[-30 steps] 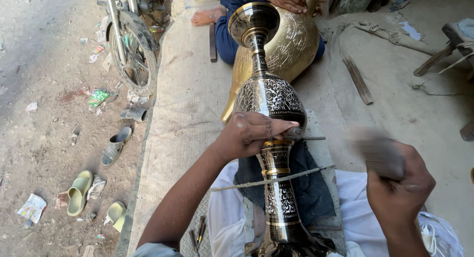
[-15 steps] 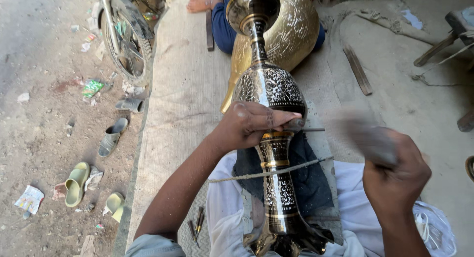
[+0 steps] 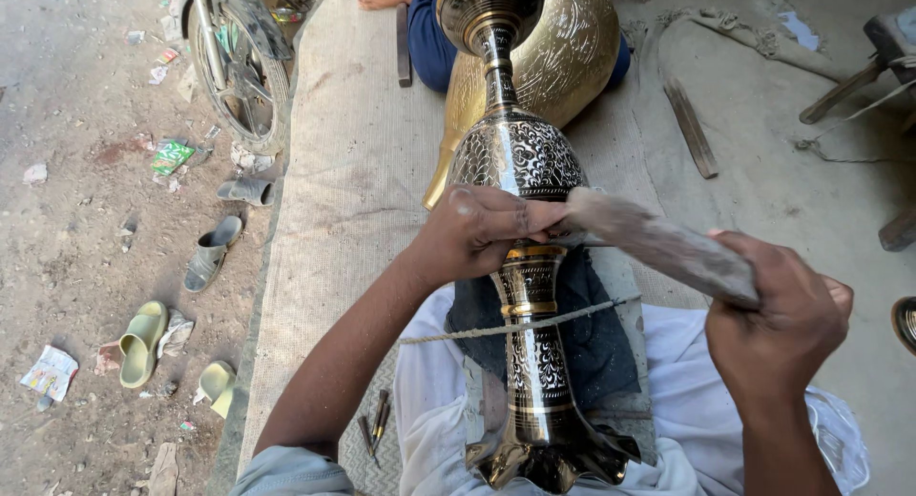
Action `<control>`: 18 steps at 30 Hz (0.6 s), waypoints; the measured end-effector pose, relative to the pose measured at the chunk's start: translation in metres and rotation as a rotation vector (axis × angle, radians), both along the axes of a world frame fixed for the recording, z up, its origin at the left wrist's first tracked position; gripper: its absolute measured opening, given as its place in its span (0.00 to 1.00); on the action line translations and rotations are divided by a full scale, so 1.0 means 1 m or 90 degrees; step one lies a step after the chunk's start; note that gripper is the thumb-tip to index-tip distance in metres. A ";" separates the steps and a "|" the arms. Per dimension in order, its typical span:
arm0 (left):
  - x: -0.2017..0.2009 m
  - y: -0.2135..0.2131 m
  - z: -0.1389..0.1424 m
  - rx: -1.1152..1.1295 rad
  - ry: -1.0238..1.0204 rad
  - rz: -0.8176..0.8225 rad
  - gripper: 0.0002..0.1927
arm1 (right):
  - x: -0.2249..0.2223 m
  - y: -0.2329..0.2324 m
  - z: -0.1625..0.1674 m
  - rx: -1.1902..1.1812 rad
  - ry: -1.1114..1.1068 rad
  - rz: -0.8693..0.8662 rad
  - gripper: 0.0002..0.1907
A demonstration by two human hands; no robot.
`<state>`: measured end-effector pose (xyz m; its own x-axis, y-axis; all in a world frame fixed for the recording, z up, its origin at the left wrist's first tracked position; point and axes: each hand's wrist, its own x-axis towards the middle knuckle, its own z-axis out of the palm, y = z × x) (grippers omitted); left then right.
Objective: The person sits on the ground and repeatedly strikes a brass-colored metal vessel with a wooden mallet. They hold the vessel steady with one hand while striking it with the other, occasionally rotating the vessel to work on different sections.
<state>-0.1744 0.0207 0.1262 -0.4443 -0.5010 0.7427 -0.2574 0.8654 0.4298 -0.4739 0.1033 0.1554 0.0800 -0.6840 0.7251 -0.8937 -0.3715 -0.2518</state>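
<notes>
The tall engraved brass vase [image 3: 520, 267] is lying lengthwise along the person's lap, flared foot nearest the camera, mouth pointing away toward a second golden vessel [image 3: 563, 57]. The left hand [image 3: 477, 234] is gripping the vase just below its bulge, fingers curled tight. The right hand [image 3: 782, 324] is closing around a blurred wooden mallet [image 3: 658, 243], whose far end is meeting the left fingers. A cord [image 3: 515, 326] is crossing the stem. Woven matting [image 3: 343, 191] is lying open on the left, edged by dirt ground with sandals [image 3: 143, 343].
</notes>
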 end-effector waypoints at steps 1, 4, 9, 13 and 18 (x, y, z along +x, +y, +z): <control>-0.001 0.003 0.000 0.005 0.013 0.012 0.31 | 0.001 -0.002 -0.004 0.015 -0.099 0.042 0.21; -0.007 0.008 0.001 0.006 0.041 0.041 0.36 | -0.003 -0.006 -0.007 0.074 -0.312 0.120 0.18; -0.015 0.006 0.003 0.004 -0.014 0.031 0.33 | -0.022 -0.007 0.009 0.139 0.038 -0.087 0.24; -0.014 0.003 0.004 -0.014 0.005 0.000 0.33 | -0.016 -0.012 0.008 0.067 -0.385 0.111 0.19; -0.016 0.004 0.003 -0.033 0.015 -0.001 0.31 | -0.005 -0.006 0.006 0.019 -0.082 0.012 0.21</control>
